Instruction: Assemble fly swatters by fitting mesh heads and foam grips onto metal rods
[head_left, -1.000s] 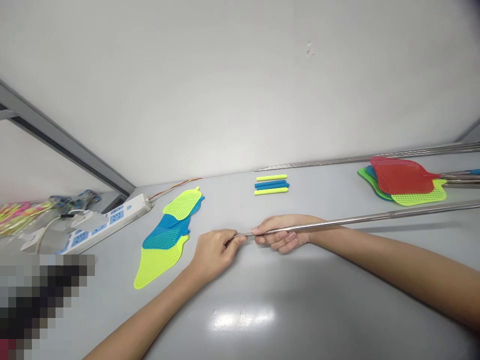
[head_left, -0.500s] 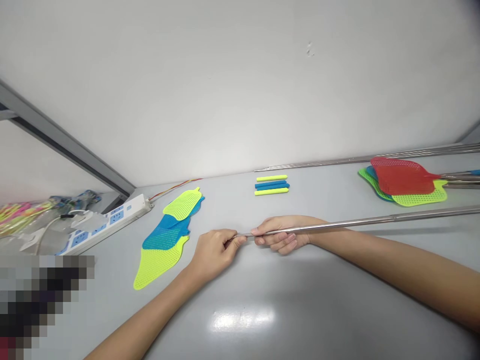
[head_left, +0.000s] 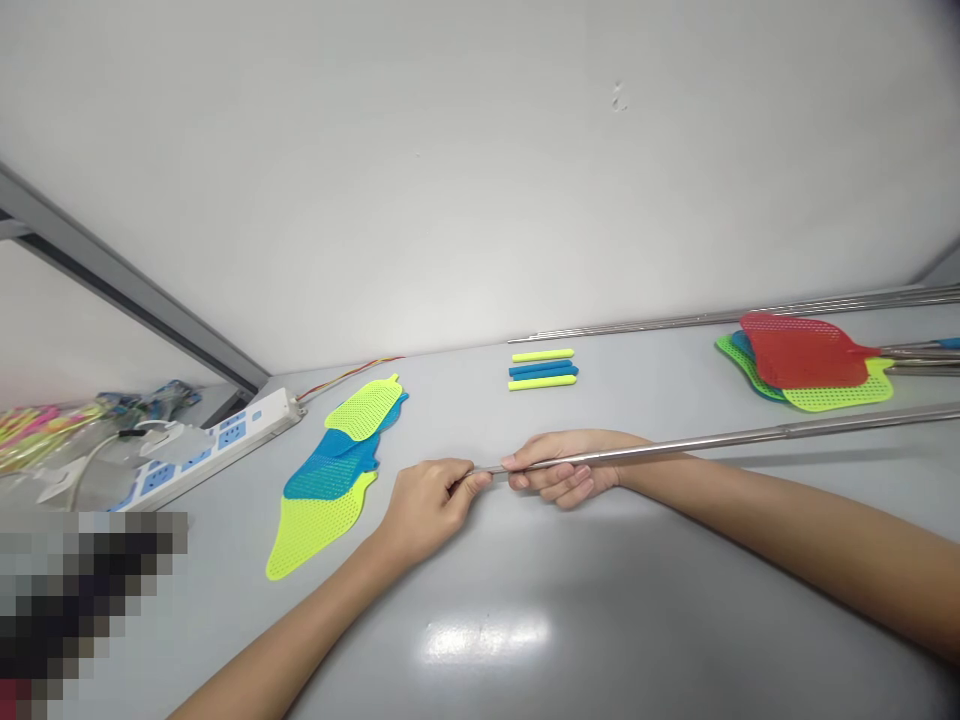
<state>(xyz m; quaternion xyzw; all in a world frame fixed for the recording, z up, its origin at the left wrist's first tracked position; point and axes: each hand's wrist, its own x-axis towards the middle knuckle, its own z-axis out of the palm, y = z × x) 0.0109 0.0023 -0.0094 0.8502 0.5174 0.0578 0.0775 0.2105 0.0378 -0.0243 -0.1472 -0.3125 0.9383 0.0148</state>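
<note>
A long silver telescopic rod point(head_left: 697, 443) runs from the middle of the table out past the right edge of view. My left hand point(head_left: 435, 503) is closed on its thin left end, which the fingers hide. Just right of it, my right hand point(head_left: 555, 470) pinches the thin section, with the rod passing over the palm. To the left lie overlapping yellow and blue fly swatter heads: a small yellow one point(head_left: 364, 408), a blue one point(head_left: 330, 468) and a large yellow one point(head_left: 315, 525). Yellow and blue plastic handle sleeves point(head_left: 542, 383) lie beyond my hands.
Thin metal rods point(head_left: 675, 322) lie along the wall. At right, a red swatter head point(head_left: 810, 352) rests on green and blue ones, with rods attached. A white power strip point(head_left: 247, 425) and plastic bags point(head_left: 52, 435) occupy the left side, near a grey metal frame point(head_left: 142, 285).
</note>
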